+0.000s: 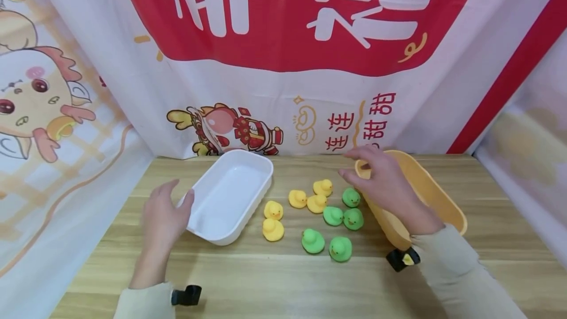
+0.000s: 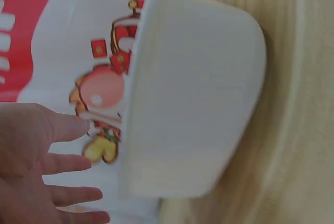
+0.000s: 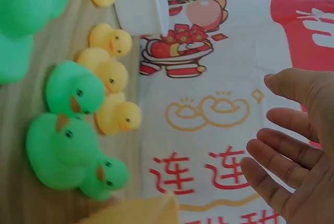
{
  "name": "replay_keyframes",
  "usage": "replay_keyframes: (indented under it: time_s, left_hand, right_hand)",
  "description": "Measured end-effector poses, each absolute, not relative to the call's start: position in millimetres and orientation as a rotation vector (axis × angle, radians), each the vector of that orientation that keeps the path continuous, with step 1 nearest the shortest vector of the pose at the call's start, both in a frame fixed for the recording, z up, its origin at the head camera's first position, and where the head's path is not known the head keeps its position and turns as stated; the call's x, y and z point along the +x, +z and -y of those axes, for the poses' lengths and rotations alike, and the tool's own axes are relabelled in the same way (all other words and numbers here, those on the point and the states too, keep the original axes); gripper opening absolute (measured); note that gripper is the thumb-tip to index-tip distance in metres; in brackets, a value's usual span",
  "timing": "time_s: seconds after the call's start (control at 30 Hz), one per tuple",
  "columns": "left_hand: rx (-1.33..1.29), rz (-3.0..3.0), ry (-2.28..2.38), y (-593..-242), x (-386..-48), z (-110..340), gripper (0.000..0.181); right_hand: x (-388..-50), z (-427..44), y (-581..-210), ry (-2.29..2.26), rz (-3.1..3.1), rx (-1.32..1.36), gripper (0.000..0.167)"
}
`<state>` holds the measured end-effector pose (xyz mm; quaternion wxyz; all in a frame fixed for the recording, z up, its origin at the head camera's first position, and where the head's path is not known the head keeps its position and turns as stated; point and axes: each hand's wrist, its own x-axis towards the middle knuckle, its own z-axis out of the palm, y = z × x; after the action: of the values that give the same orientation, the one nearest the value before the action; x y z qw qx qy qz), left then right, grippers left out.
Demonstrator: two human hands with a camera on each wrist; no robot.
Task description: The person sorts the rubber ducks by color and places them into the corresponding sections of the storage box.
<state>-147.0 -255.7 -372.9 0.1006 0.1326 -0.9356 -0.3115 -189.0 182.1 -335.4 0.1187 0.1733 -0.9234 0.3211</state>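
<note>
My left hand (image 1: pixel 164 215) is beside the left end of a white tub (image 1: pixel 228 196), its fingers spread and holding nothing; in the left wrist view the hand (image 2: pixel 47 166) shows apart from the tub's side (image 2: pixel 193 93). Above the near-left rim of a yellow-orange tub (image 1: pixel 425 186) hovers my right hand (image 1: pixel 385 181), fingers loosely extended and empty. Between the tubs lie several yellow ducks (image 1: pixel 273 229) and several green ducks (image 1: pixel 313 241). The right wrist view shows the right hand (image 3: pixel 297 151) with nothing in it, and green ducks (image 3: pixel 62 151) beside yellow ones (image 3: pixel 117 114).
A wooden table (image 1: pixel 248 284) carries everything. Behind it hangs a white and red printed cloth (image 1: pixel 283 53), with a patterned cloth (image 1: pixel 66 161) along the left side and another (image 1: pixel 527 161) along the right.
</note>
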Motion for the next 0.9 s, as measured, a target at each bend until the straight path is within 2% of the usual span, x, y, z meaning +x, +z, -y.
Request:
replay_keyframes:
  time_s: [0.17,0.33,0.43,0.57,0.73,0.9]
  left_hand:
    - [0.519,2.752,-1.318,-396.4,-142.5,276.9,0.066]
    - [0.717,2.439,-1.845,-415.4,-138.5,288.1,0.067]
    - [0.749,2.226,-2.132,-422.0,-137.2,295.9,0.06]
    - [0.672,1.982,-2.45,-425.5,-132.8,309.7,0.037]
    - [0.552,1.878,-2.597,-426.4,-130.8,316.6,0.04]
    - [0.563,1.92,-2.55,-427.5,-134.6,313.1,0.038]
  right_hand:
    - [-200.5,-172.1,-358.4,1.133,2.761,0.481,0.036]
    - [-212.3,-163.9,-375.7,1.223,2.855,0.43,0.038]
    - [-218.2,-160.6,-384.1,1.272,2.887,0.386,0.039]
    - [-224.7,-153.3,-393.1,1.275,2.931,0.309,0.043]
    - [-230.0,-144.0,-401.2,1.21,2.996,0.222,0.045]
    - [-233.9,-140.0,-409.4,1.165,2.989,0.219,0.044]
